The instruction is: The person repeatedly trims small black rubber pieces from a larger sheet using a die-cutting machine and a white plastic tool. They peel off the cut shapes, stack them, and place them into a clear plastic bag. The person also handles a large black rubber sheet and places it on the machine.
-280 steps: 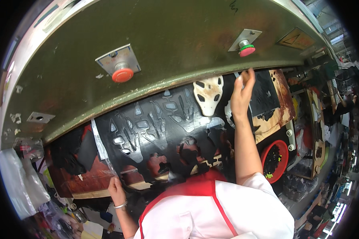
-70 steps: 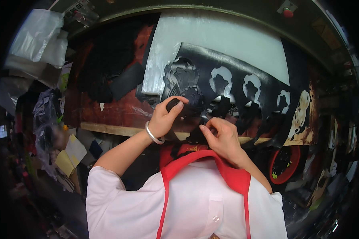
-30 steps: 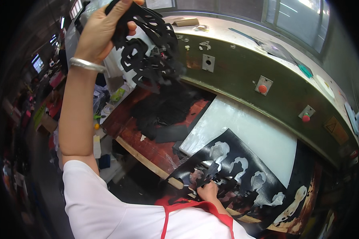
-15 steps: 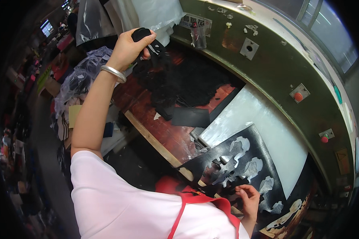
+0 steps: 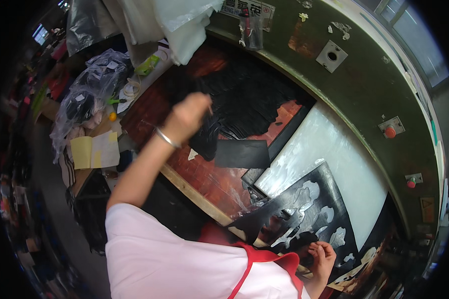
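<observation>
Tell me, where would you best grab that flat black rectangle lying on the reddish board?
Probably by its left edge, coming from the left, where the left hand already hovers. The black rectangle lies flat on the reddish board, so a pinch at a corner should lift it; its far side runs under the black heap.

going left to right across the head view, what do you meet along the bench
yellow paper sheets → left hand → black rectangular piece → black sheet with cut-out shapes → right hand → red button
</observation>
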Available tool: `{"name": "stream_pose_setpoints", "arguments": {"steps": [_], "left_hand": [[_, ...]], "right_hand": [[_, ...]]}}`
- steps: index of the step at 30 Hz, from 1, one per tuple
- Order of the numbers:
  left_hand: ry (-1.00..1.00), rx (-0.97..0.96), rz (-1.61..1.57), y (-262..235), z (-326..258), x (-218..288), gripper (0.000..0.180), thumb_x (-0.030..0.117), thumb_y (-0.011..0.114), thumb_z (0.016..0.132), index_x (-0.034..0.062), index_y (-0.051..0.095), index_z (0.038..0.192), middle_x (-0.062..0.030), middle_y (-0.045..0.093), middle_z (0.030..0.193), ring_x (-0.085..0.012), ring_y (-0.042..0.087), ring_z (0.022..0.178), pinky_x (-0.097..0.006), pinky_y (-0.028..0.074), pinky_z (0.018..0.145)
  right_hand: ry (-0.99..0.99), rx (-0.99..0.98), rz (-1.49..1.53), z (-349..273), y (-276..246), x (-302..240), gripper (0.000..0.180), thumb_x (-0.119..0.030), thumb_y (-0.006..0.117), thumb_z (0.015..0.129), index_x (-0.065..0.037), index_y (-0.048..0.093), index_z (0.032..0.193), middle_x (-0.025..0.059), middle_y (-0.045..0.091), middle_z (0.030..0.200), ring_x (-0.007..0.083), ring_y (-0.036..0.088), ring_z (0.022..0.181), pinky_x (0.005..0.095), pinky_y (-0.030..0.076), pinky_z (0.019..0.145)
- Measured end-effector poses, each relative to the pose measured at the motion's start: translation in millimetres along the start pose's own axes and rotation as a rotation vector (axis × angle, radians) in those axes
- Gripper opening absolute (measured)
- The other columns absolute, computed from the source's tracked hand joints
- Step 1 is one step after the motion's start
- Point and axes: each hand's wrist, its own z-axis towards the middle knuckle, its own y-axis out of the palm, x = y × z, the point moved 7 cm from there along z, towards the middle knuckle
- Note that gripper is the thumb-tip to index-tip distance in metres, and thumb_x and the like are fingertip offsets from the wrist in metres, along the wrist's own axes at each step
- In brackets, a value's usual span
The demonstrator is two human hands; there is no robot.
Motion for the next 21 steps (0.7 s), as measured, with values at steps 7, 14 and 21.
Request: {"name": "stream_pose_setpoints", "arguments": {"steps": [7, 14, 21], "left_hand": [[-0.021, -0.304, 0.096, 50, -77, 60, 0.046, 0.026, 0.072, 0.072, 0.0053, 0.062, 0.112, -0.0112, 0.057, 0.099, -0.0284, 0.054, 0.093, -0.042, 0.041, 0.086], [-0.386, -0.450, -0.503, 45, -107, 204, 0.035, 0.018, 0.067, 0.082, 0.0028, 0.059, 0.113, -0.0169, 0.060, 0.105, -0.0344, 0.060, 0.095, -0.040, 0.049, 0.084], [-0.744, -0.466, -0.993, 75, -91, 274, 0.044, 0.001, 0.050, 0.092, -0.0059, 0.042, 0.135, -0.0193, 0.059, 0.119, -0.0226, 0.057, 0.110, -0.034, 0.043, 0.096]], "right_hand": [[-0.042, 0.384, -0.179, -27, -141, 19, 0.015, -0.013, 0.062, 0.093, -0.002, 0.063, 0.102, 0.0084, 0.067, 0.095, 0.0153, 0.065, 0.087, 0.0267, 0.053, 0.071], [0.022, 1.213, -0.967, -66, -308, 100, 0.036, -0.027, 0.064, 0.091, 0.001, 0.060, 0.113, 0.0149, 0.064, 0.105, 0.0243, 0.060, 0.095, 0.0349, 0.048, 0.086], [-0.060, 1.048, -0.406, -66, -277, 109, 0.057, -0.041, 0.070, 0.084, 0.003, 0.058, 0.119, 0.0134, 0.069, 0.090, 0.0241, 0.066, 0.082, 0.0357, 0.051, 0.074]]}}
